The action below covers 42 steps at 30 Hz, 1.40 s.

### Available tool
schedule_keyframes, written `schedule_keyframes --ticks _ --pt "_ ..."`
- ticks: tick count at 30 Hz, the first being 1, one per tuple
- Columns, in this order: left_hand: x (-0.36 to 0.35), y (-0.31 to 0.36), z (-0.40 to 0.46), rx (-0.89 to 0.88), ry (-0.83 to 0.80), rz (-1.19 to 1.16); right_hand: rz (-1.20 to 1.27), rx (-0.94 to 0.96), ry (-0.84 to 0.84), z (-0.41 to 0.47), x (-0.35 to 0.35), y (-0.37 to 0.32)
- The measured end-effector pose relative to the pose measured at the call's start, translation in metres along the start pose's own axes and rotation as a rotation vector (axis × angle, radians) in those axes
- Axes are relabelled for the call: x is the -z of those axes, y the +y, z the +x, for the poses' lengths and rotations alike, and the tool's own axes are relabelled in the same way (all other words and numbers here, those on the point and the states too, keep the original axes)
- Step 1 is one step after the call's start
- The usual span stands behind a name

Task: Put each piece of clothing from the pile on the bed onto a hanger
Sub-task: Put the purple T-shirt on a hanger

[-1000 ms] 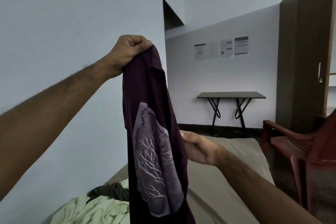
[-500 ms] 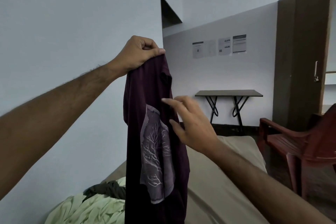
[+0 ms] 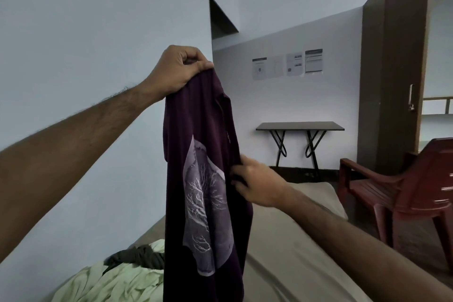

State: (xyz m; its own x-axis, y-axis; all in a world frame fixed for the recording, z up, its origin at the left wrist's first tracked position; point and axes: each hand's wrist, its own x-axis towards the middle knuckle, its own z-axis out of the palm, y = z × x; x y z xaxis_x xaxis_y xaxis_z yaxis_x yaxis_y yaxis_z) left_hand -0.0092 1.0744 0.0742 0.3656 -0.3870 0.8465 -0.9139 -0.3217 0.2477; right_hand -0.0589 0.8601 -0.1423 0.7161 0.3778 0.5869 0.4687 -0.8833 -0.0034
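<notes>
head view: the left hand (image 3: pixel 180 70) is raised with its fingers curled tight round the top of the dark purple shirt (image 3: pixel 203 193), which hangs straight down from that grip over the near end of the bed (image 3: pixel 294 247), its pale tree print facing the camera. the right hand (image 3: pixel 257 182) has dropped from half a second ago, when its fingers were spread in the air in front of the shirt's upper part; now it sits lower at the shirt's right edge, fingers bent onto the cloth beside the print, and it looks to pinch the fabric, though the hold is blurred. the left hand's grip is the same as before, only a little higher in the picture. the pile of clothes (image 3: pixel 117 279), pale green with a dark piece on top, lies on the bed by the wall (image 3: pixel 85 44) at lower left, partly behind the shirt. beyond the bed stand a folding surface (image 3: pixel 300 126) and a red-brown chair (image 3: pixel 404 186).
</notes>
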Motion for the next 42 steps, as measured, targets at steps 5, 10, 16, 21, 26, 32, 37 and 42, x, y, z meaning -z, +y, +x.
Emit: schedule_keyframes --ticks 5,10,16,21,26,32,37,42 --pt "0.009 -0.003 0.01 -0.028 0.123 0.141 -0.008 -0.088 -0.309 -0.018 -0.017 0.03" --pt "0.031 -0.034 0.006 0.068 0.106 0.312 0.36 -0.275 -0.057 -0.023 0.056 0.085" --pt "0.016 -0.064 0.013 0.114 0.154 0.279 0.393 -0.369 0.071 0.009 0.184 0.121" --pt "0.012 -0.064 0.022 0.138 0.221 0.249 0.347 -0.368 0.094 0.027 0.25 0.109" --pt "0.022 -0.051 0.027 0.078 0.284 0.287 0.328 -0.369 0.233 0.023 0.268 0.096" --pt "0.039 -0.041 0.026 -0.026 0.387 0.271 0.463 -0.469 0.164 0.013 0.276 0.069" --pt "0.053 -0.053 0.011 -0.056 0.411 0.306 0.47 -0.397 0.183 0.005 0.28 0.058" --pt "0.052 -0.078 0.002 -0.11 0.317 0.214 0.577 -0.39 0.277 0.013 0.252 0.065"
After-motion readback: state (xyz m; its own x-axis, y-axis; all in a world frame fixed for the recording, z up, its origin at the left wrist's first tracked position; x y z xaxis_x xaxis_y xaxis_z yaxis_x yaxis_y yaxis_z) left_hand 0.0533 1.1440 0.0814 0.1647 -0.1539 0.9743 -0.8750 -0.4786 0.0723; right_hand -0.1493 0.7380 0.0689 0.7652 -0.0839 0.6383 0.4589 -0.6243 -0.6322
